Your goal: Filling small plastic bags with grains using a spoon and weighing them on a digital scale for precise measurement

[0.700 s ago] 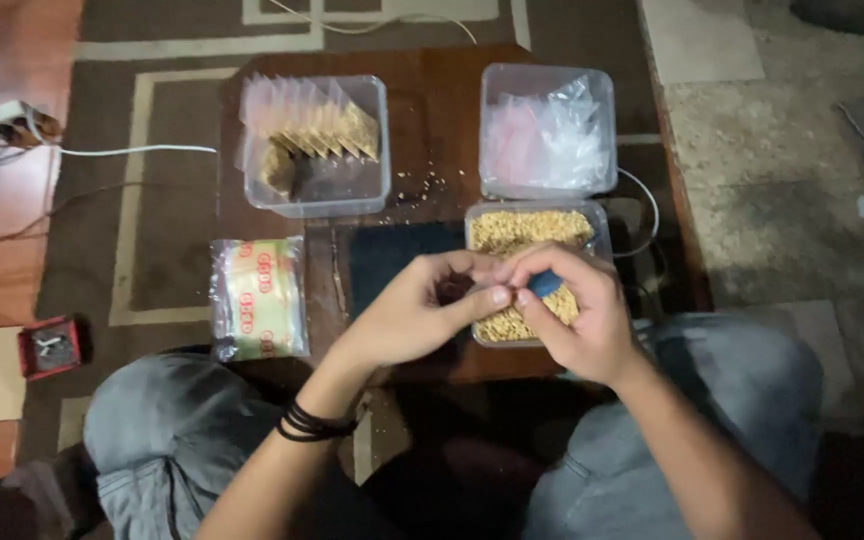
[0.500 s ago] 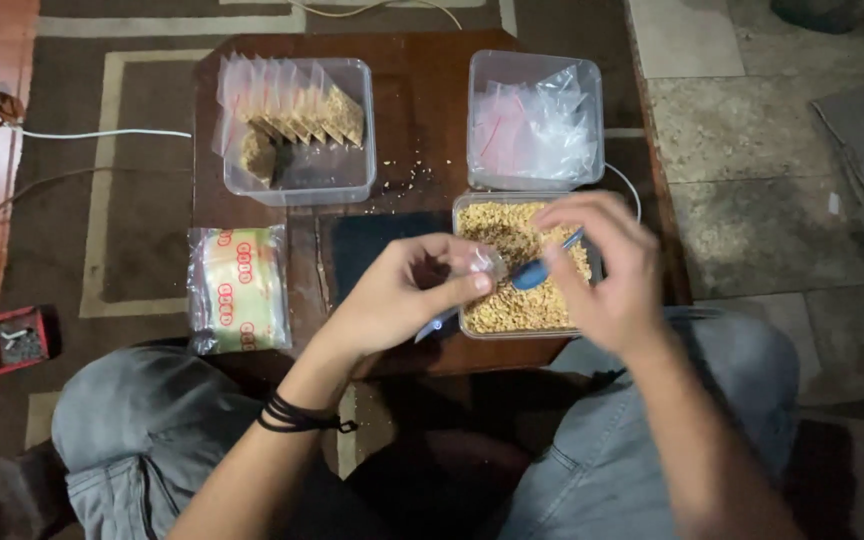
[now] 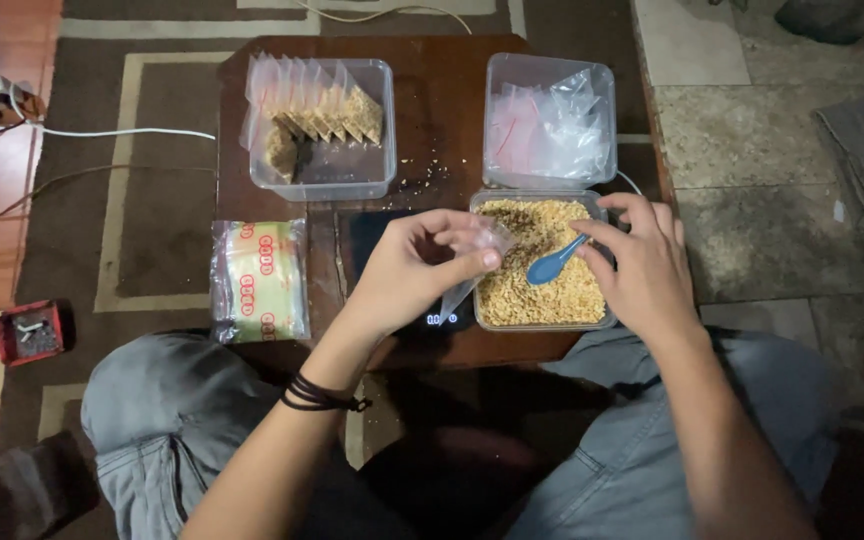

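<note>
Seated at the low wooden desk (image 3: pixel 432 120), I pinch a small clear bag (image 3: pixel 480 255) in my left hand (image 3: pixel 407 275), fingers closed on its mouth, above the dark scale (image 3: pixel 407 300) near the front edge. My right hand (image 3: pixel 642 265), which a moment ago met the left, has swung out over the tub of grain (image 3: pixel 542 290) at the front right and now grips the blue spoon (image 3: pixel 555 262), bowl lowered into the grain, so scooping looks under way.
</note>
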